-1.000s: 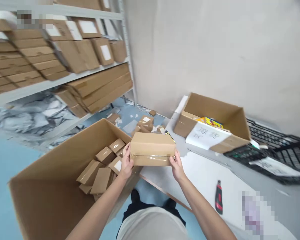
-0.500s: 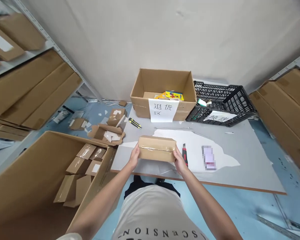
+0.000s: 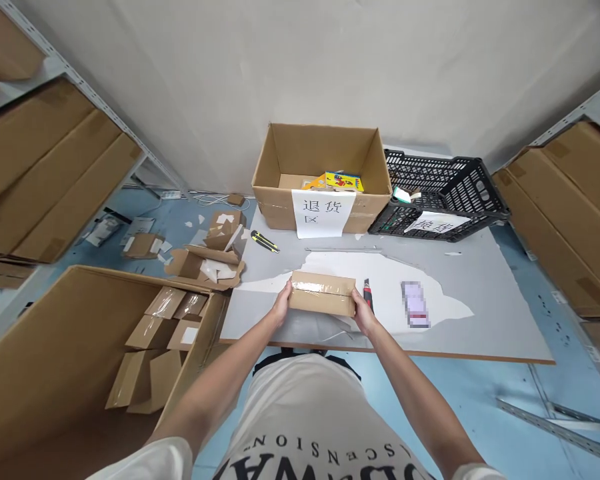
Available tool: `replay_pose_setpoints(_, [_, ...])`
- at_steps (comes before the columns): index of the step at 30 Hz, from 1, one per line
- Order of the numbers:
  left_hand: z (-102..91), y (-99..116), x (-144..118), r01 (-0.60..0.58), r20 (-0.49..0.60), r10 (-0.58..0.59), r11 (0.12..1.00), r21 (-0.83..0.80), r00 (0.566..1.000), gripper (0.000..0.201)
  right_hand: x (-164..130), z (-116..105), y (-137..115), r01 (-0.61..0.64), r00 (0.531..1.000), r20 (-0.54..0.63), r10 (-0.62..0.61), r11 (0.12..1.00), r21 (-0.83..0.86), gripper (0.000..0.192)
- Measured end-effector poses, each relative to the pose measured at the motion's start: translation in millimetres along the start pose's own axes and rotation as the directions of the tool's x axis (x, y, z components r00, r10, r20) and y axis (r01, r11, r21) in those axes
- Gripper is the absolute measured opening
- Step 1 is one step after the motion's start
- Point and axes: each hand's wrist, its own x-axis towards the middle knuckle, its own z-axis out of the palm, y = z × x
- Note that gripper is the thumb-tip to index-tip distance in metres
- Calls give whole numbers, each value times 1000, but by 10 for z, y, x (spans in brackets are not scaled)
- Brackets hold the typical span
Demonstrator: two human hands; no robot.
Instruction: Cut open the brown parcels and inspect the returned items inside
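Between both hands I hold a small brown cardboard box (image 3: 322, 301), with shiny clear tape along its upper face. My left hand (image 3: 282, 304) grips its left end and my right hand (image 3: 363, 313) its right end. The box is above the front part of the grey table (image 3: 500, 300). Just beyond my right hand lies a red and black utility knife (image 3: 367, 295). A yellow and black utility knife (image 3: 265, 241) rests farther back on the left. To the right lies a phone-like object (image 3: 415, 305), blurred out by pixels.
At the table's back stand a labelled cardboard box (image 3: 275, 208) with colourful packs and a black plastic crate (image 3: 480, 193). On the left, a large carton (image 3: 75, 313) contains several small boxes. Opened boxes (image 3: 205, 267) lie beside the table. Shelves with cartons flank both sides.
The held box has shifted slightly right relative to the table, and its top face tilts a little differently. Both hands keep their grip. The whole view has shifted slightly.
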Motion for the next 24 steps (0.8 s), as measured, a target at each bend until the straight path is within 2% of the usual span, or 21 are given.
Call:
replay_pose_setpoints(5, [-26,-63,79,36,-6,-36,999,-40,999,62,69,-29,21,-34,999,-7,34,999,-42,51])
replay_pose_setpoints(9, [-83,-92,91,-28,-72,35,995,98,997,64,110,-87,86,-37,996,-78,32,997,-69,57])
replay_pose_setpoints(12, [-128,-123,107,-45,-41,52,987,156,998,69,123,-130,134,-13,997,-83,4,995,-99,62])
replay_pose_setpoints(17, [-137,-164,156,-42,-12,44,994,104,999,75,140,-142,156,-26,998,-67,21,996,-86,67])
replay_pose_setpoints(24, [-133,-164,179,-59,-8,60,994,92,998,72,191,-169,179,-67,996,-70,59,990,-125,66])
